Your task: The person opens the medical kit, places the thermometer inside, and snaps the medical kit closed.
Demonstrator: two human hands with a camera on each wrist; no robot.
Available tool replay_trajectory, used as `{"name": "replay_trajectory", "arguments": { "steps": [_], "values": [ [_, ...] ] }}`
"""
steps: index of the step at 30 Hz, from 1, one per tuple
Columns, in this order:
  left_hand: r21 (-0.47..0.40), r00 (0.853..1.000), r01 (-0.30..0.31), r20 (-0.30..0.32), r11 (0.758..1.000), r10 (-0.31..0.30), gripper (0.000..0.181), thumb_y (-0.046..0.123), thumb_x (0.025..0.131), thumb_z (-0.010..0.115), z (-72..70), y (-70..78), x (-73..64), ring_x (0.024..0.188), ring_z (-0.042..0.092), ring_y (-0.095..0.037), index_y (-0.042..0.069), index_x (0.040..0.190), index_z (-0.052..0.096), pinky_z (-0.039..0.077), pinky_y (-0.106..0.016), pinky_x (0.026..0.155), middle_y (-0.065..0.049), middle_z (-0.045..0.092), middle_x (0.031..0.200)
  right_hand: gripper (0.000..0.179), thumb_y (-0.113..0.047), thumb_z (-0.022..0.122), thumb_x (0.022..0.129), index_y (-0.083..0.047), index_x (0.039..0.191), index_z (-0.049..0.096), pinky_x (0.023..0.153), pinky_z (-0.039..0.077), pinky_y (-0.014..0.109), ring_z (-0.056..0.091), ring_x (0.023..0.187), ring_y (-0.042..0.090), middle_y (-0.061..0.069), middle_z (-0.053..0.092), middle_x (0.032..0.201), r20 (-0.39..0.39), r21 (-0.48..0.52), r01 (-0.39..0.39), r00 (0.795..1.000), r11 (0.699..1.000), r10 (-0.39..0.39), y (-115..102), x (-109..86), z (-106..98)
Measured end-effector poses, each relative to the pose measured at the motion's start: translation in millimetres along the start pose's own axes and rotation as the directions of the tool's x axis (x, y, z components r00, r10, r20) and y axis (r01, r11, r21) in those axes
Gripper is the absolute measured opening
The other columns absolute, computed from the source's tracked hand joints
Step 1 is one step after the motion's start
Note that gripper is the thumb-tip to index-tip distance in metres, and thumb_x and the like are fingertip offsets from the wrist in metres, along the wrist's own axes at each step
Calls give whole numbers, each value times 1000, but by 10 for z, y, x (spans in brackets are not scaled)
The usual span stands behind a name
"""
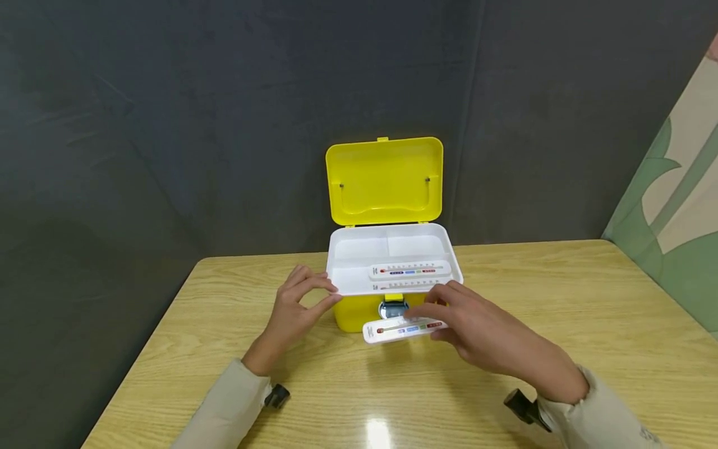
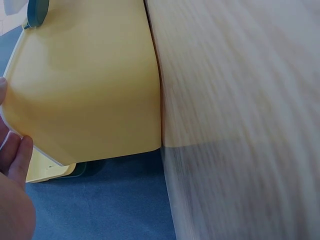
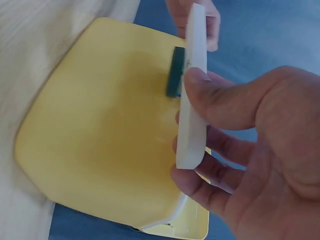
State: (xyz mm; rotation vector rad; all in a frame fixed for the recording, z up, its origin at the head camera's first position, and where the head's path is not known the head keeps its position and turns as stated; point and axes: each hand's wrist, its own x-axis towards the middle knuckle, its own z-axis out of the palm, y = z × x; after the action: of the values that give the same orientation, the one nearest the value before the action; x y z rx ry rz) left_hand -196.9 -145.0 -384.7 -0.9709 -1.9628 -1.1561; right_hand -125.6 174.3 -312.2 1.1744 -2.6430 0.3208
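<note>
A yellow storage box (image 1: 352,315) stands on the table with its lid (image 1: 385,171) raised. A white divided tray (image 1: 357,248) fills its top. In the tray's front compartment lie two white strip thermometers, one thermometer (image 1: 443,269) behind the other. My left hand (image 1: 293,305) pinches the tray's front left corner between thumb and fingers; the left wrist view shows fingertips (image 2: 22,150) at the box's upper edge. With my right hand (image 1: 477,327) I hold another white thermometer (image 1: 384,330) in front of the box. The right wrist view shows this thermometer (image 3: 192,130) edge-on between thumb and fingers.
A dark latch (image 1: 391,308) sits on the box's front, partly behind the held thermometer. The wooden table (image 1: 224,318) ends against a dark cloth backdrop (image 1: 224,125). At the right is a wall with a painted leaf pattern (image 1: 673,206).
</note>
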Motion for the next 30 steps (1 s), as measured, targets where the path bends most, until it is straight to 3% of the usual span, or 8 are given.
{"name": "replay_trajectory", "arguments": {
  "steps": [7, 15, 24, 30],
  "values": [
    [-14, 1000, -19, 4, 1000, 19, 28, -6, 67, 86, 52, -18, 30, 93, 59, -24, 10, 87, 74, 48, -19, 98, -3, 57, 79, 50, -2, 83, 77, -27, 118, 69, 84, 53, 33, 54, 98, 11, -5, 63, 107, -68, 10, -21, 997, 1000, 21, 52, 71, -204],
    [-7, 1000, -3, 4, 1000, 3, 27, -4, 68, 86, 72, -3, 27, 93, 59, -24, 10, 87, 74, 48, -18, 97, -3, 56, 78, 48, -1, 79, 82, -27, 121, 68, 80, 50, 33, 53, 97, 17, -1, 64, 112, -71, 32, -64, 995, 997, 66, 138, 239, -401],
    [-3, 1000, 20, 14, 1000, -20, 26, -3, 69, 86, 54, 12, 11, 95, 60, -24, 11, 87, 74, 50, -19, 99, -2, 56, 79, 41, -6, 75, 87, -21, 125, 68, 82, 46, 34, 52, 99, 18, 0, 65, 114, -64, 110, -90, 993, 990, 97, 325, 345, -337],
    [-9, 1000, 0, 6, 1000, 0, 27, -3, 68, 87, 70, 9, 23, 95, 60, -23, 11, 87, 74, 50, -19, 98, -2, 56, 79, 39, -11, 76, 87, -16, 125, 69, 80, 47, 33, 53, 97, 16, 1, 67, 113, -40, 109, -92, 995, 990, 97, 362, 349, -303]
  ]
}}
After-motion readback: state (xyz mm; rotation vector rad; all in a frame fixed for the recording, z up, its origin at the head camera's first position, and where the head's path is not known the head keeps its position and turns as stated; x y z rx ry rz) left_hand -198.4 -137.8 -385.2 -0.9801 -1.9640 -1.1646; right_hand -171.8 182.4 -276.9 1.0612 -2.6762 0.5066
